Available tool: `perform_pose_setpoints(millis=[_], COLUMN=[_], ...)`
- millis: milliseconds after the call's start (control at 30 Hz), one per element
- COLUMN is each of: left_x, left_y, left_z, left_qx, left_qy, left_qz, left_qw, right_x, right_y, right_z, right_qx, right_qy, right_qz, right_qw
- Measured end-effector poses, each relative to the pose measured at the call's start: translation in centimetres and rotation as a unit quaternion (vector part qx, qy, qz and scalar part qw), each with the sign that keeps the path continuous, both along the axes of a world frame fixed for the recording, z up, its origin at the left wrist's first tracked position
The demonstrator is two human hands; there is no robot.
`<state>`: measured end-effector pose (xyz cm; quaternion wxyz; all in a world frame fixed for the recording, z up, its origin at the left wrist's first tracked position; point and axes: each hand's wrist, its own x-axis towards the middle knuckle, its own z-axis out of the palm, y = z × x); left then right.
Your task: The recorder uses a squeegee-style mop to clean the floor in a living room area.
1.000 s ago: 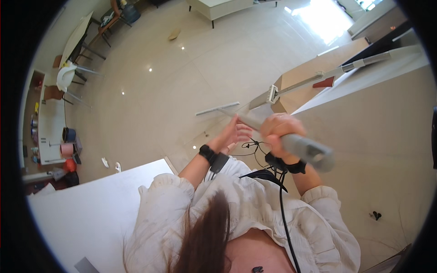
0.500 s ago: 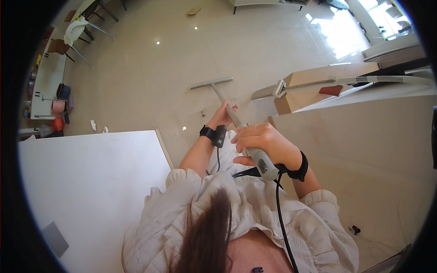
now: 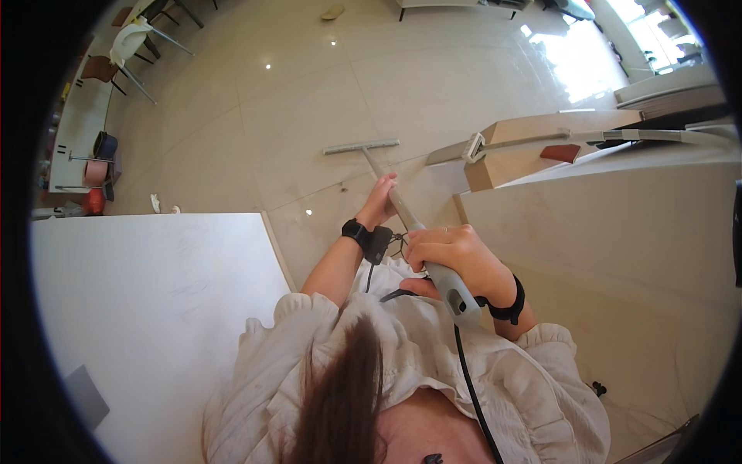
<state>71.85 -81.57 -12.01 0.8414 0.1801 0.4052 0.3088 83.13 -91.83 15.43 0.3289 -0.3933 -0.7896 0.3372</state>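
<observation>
1. Drawn in from the right since a second earlier, the T-headed floor tool (image 3: 406,215) slanted across the person's front, its grey handle end (image 3: 463,310) over the pale shirt (image 3: 417,340); the left grip (image 3: 377,204), then spread beside the shaft, had closed.
2. Fingers of the left grip wrapped the shaft partway down, while the right grip (image 3: 461,257) clasped the thicker upper handle, thumb toward the near side.
3. Beyond both hands, the tool's flat head (image 3: 362,147) appeared to rest on the tiled floor (image 3: 301,100); a small dark speck (image 3: 344,188) lay near it, on its near side, not touching.
4. Work looked under way rather than finished, judging by the two-handed hold and lowered head. That speck remained; how much floor had been covered could not be told.
5. White worktop (image 3: 178,294) filled the near left; a second long-handled tool (image 3: 638,135) stretched past a tan box (image 3: 483,174) at right.
</observation>
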Motion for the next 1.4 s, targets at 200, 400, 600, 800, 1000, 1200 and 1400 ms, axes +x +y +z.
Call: perform_pose_setpoints(millis=[200, 400, 600, 800, 1000, 1200, 1400], left_x=[-3.2, -7.1, -10.6, -13.2, -14.5, -12.3, -8.3], left_y=[-4.8, -10.8, -17.6, -23.1, -24.6, -25.3, -21.3], left_z=[2.6, 3.0, 1.8, 2.0, 3.3, 4.0, 1.8], left_qx=[-0.032, -0.049, -0.076, -0.112, -0.101, -0.031, 0.035], left_qy=[-0.013, -0.006, -0.048, -0.065, -0.05, -0.005, -0.018], left_qz=[-0.034, -0.06, -0.067, -0.097, -0.167, -0.207, -0.178], left_qw=[0.999, 0.997, 0.994, 0.987, 0.979, 0.978, 0.983], right_x=[-3.1, -7.1, -10.2, -11.9, -12.3, -11.1, -9.3], right_y=[-3.8, -9.0, -14.8, -18.6, -19.9, -21.4, -22.1], right_z=[1.6, 2.9, 4.5, 5.9, 6.9, 6.8, 7.0], right_qx=[-0.006, -0.015, -0.075, -0.064, -0.048, 0.011, -0.019], right_qy=[-0.003, -0.023, -0.085, -0.1, -0.019, 0.101, 0.037], right_qz=[0.0, 0.007, 0.055, 0.097, 0.084, 0.126, 0.141], right_qw=[1.0, 1.0, 0.992, 0.988, 0.995, 0.987, 0.989])
